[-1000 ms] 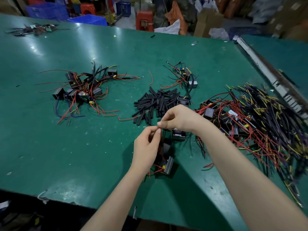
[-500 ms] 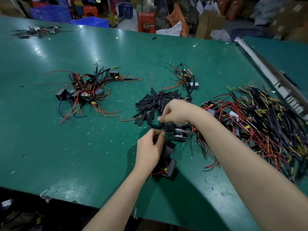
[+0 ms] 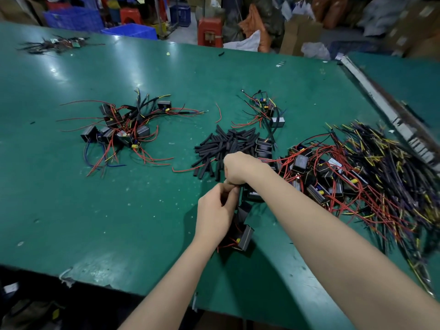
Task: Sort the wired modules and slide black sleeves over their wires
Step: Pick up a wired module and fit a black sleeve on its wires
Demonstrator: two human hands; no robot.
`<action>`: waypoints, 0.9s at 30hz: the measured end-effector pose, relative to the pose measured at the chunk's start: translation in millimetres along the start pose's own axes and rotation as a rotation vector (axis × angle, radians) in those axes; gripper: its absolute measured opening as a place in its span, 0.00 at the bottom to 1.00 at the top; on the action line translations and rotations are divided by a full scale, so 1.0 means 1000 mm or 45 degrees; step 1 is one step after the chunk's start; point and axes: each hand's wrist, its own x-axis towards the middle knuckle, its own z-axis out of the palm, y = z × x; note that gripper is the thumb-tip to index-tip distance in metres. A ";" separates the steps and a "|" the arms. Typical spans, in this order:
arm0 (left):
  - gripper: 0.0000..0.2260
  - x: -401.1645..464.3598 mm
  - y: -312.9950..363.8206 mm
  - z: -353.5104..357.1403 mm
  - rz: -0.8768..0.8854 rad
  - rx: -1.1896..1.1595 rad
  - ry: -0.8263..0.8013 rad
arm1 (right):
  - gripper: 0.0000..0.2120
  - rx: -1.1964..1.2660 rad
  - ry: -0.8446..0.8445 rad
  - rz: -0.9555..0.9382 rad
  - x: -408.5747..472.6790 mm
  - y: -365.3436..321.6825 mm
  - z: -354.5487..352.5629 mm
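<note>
My left hand [image 3: 217,211] and my right hand [image 3: 240,169] meet above the green table [image 3: 119,222], fingertips together, pinching a thin black wire or sleeve between them; which hand holds what is hidden. A black module [image 3: 245,236] with red wires hangs below my left hand. A heap of loose black sleeves [image 3: 226,146] lies just beyond my right hand. A big tangle of wired modules [image 3: 357,177] fills the right. A sorted pile of modules [image 3: 123,132] lies on the left, and a small cluster [image 3: 266,110] sits behind the sleeves.
A metal rail [image 3: 385,110] runs along the table's right edge. Another wire bundle [image 3: 54,44] lies at the far left corner. Blue crates [image 3: 128,30], red stools and boxes stand behind the table. The near table edge is below my forearms.
Both hands have drawn a little lower and closer to each other, my right hand dropping towards my left. The hanging module stays under my left hand.
</note>
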 end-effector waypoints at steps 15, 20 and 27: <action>0.06 0.000 0.006 -0.001 -0.022 0.028 0.003 | 0.14 0.302 0.130 0.120 0.014 -0.010 0.004; 0.05 -0.001 0.006 -0.002 -0.033 -0.050 -0.010 | 0.12 0.234 0.085 0.110 0.011 -0.013 0.001; 0.09 -0.002 0.008 -0.006 -0.155 -0.313 -0.072 | 0.13 1.001 0.355 0.096 -0.009 0.014 -0.022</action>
